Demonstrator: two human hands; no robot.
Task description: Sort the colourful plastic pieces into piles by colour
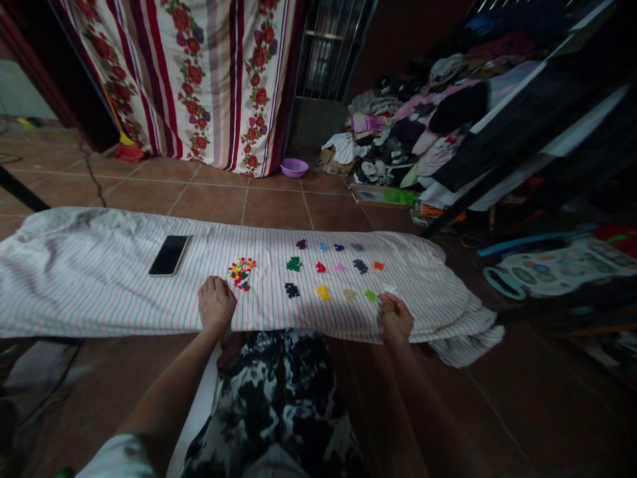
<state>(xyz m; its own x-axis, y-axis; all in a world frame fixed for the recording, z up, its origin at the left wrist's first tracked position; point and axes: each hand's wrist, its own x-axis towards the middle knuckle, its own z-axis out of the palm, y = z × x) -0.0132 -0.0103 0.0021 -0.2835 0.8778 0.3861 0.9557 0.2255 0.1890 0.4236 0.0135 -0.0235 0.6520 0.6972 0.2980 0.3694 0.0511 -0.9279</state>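
Note:
My left hand (217, 302) rests curled on the striped cloth, beside a mixed pile of small coloured pieces (242, 273). Its fingers are closed, and whatever may be inside is hidden. Over at the right, my right hand (397, 320) has its fingertips pinched together at a small white pile (391, 289); anything between them is too small to make out. A lime green pile (371, 295) lies just left of those fingertips. Further single-colour piles sit in rough rows, among them beige (349, 294), yellow (323, 292), black (291, 290), dark green (294, 263) and orange (379, 265).
A dark-screened phone (170, 255) lies on the left of the striped cloth (99, 292). Beyond, on the tiled floor, are a purple basin (294, 168) and a heap of clothes (398, 133). A floral curtain (213, 86) hangs behind.

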